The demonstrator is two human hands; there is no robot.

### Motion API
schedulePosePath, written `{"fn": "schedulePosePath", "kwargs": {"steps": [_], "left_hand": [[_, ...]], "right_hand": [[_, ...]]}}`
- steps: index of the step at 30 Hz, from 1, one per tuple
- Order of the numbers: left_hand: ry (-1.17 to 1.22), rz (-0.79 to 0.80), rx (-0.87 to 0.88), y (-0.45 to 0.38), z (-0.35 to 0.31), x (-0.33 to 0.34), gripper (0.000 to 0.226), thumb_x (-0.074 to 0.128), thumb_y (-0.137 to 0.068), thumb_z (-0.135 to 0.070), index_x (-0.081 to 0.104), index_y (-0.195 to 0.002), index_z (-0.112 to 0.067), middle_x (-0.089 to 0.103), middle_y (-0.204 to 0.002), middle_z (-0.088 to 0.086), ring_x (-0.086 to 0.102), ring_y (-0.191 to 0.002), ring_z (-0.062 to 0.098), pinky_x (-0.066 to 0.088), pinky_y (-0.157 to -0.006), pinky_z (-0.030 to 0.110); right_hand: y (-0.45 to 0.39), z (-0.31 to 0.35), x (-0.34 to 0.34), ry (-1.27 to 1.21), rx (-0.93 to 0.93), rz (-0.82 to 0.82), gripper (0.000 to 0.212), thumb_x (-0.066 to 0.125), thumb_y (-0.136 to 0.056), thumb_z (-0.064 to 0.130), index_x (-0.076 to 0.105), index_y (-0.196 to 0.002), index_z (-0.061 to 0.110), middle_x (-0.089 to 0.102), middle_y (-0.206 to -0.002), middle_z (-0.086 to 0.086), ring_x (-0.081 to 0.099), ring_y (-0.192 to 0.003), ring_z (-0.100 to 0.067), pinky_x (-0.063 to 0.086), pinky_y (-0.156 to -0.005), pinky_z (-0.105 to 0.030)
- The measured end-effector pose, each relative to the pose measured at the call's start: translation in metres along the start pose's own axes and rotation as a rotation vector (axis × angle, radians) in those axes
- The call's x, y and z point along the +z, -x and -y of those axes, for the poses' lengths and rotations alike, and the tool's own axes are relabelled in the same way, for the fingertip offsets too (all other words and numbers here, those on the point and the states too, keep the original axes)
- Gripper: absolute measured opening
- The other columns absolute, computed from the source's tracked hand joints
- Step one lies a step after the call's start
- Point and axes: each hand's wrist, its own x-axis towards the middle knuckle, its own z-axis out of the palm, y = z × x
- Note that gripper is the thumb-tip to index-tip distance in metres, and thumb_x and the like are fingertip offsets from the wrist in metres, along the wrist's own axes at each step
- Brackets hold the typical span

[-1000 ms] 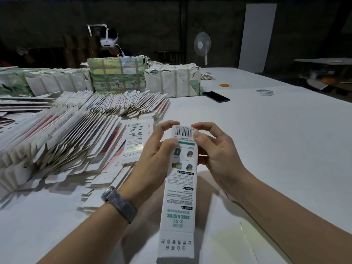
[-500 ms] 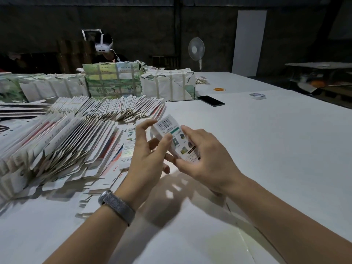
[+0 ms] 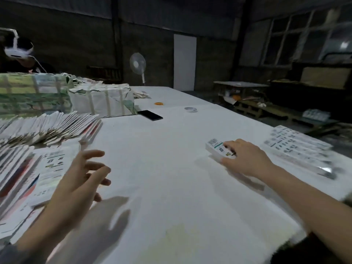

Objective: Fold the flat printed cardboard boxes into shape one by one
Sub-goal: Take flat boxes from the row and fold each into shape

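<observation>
Table (image 3: 171, 149): wide bare stretch down the middle, from near edge to far end, open to a hand from either side. Left side blocked by fanned rows of flat boxes (image 3: 47, 126), with loose flats (image 3: 51, 168) lying just under the left hand (image 3: 76, 180), which hovers with fingers spread. Behind them, wrapped bundles (image 3: 102, 101) wall off the far left. Right side: right hand (image 3: 247, 159) holds a folded box (image 3: 219, 149) low at the table; just beyond it a row of done boxes (image 3: 297, 149) lines the right edge. Far middle holds small, low obstacles, well apart: phone (image 3: 150, 115), tape roll (image 3: 190, 109), orange ring (image 3: 159, 103). Passage between them is open.
</observation>
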Motion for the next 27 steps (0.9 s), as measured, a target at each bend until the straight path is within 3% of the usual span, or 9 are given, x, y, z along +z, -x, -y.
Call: {"fn": "schedulePosePath", "kwargs": {"steps": [3,5,7,10,13,19,22,24,27], "left_hand": [[-0.273,0.122,0.050,0.007,0.013,0.003,0.058,0.056,-0.080,-0.065,0.053,-0.133,-0.042,0.069,-0.103,-0.010,0.071,-0.079,0.008,0.056,-0.048,0.029],[-0.301,0.138,0.058,0.009,0.021,0.007,0.053,0.058,-0.082,-0.059,0.055,-0.131,-0.038,0.069,-0.101,-0.011,0.070,-0.076,0.006,0.048,-0.041,0.020],[-0.258,0.123,0.045,0.005,0.026,0.012,0.026,0.068,-0.093,-0.037,0.061,-0.118,-0.041,0.068,-0.092,-0.008,0.068,-0.067,0.010,0.037,-0.032,0.026],[-0.118,0.122,-0.130,-0.011,0.034,0.021,0.044,0.052,-0.094,0.017,0.060,-0.102,-0.026,0.068,-0.078,-0.002,0.062,-0.050,0.010,0.042,-0.038,0.038],[-0.069,0.073,-0.290,-0.019,0.032,0.035,0.051,0.040,-0.095,0.024,0.050,-0.088,-0.026,0.058,-0.051,-0.018,0.056,-0.043,0.004,0.043,-0.055,0.024],[-0.290,0.071,-0.117,-0.010,0.035,0.029,0.047,0.055,-0.088,0.023,0.065,-0.082,-0.023,0.067,-0.068,-0.008,0.062,-0.054,0.007,0.046,-0.057,0.046],[-0.503,0.090,0.164,0.002,0.024,0.016,0.021,0.067,-0.090,-0.017,0.072,-0.090,-0.037,0.071,-0.079,-0.017,0.061,-0.051,0.004,0.046,-0.043,0.023],[-0.577,0.132,0.251,0.004,0.014,0.012,0.030,0.072,-0.085,-0.011,0.069,-0.092,-0.039,0.070,-0.084,-0.019,0.052,-0.044,-0.003,0.040,-0.044,0.008],[-0.576,0.124,0.256,0.005,0.001,0.012,0.045,0.075,-0.080,0.006,0.067,-0.084,-0.038,0.067,-0.090,-0.021,0.056,-0.056,-0.004,0.039,-0.053,0.006]], "right_hand": [[-0.005,-0.080,-0.004,0.201,0.177,-0.005,0.056,0.054,-0.087,0.052,0.047,-0.140,0.035,0.052,-0.127,0.006,0.046,-0.122,-0.022,0.046,-0.089,-0.039],[-0.006,-0.120,-0.005,0.284,0.240,0.000,0.053,0.054,-0.086,0.046,0.050,-0.137,0.032,0.052,-0.130,0.002,0.043,-0.124,-0.024,0.046,-0.091,-0.039],[-0.008,-0.147,-0.005,0.333,0.274,0.012,0.049,0.051,-0.089,0.045,0.051,-0.136,0.030,0.050,-0.132,-0.001,0.041,-0.124,-0.027,0.047,-0.092,-0.040],[-0.013,-0.170,-0.003,0.368,0.317,-0.047,0.043,0.049,-0.093,0.036,0.049,-0.135,0.024,0.048,-0.132,-0.005,0.042,-0.121,-0.028,0.046,-0.092,-0.040],[-0.019,-0.175,0.001,0.404,0.337,-0.126,0.042,0.050,-0.095,0.031,0.046,-0.136,0.023,0.046,-0.133,-0.005,0.042,-0.122,-0.028,0.044,-0.095,-0.040],[-0.028,-0.115,0.009,0.195,0.153,-0.176,0.038,0.049,-0.097,0.038,0.051,-0.134,0.027,0.047,-0.132,0.000,0.042,-0.124,-0.023,0.043,-0.095,-0.038],[-0.025,-0.056,0.012,-0.020,0.046,-0.199,0.032,0.050,-0.096,0.038,0.057,-0.125,0.029,0.054,-0.122,0.007,0.047,-0.120,-0.018,0.045,-0.087,-0.035],[-0.020,-0.009,0.010,-0.154,-0.028,-0.165,0.025,0.051,-0.095,0.038,0.061,-0.117,0.030,0.056,-0.106,0.012,0.052,-0.110,-0.016,0.045,-0.085,-0.034],[-0.003,0.069,0.007,-0.404,-0.132,-0.078,0.014,0.056,-0.092,0.038,0.065,-0.102,0.033,0.061,-0.092,0.014,0.059,-0.092,-0.013,0.048,-0.081,-0.033]]}}
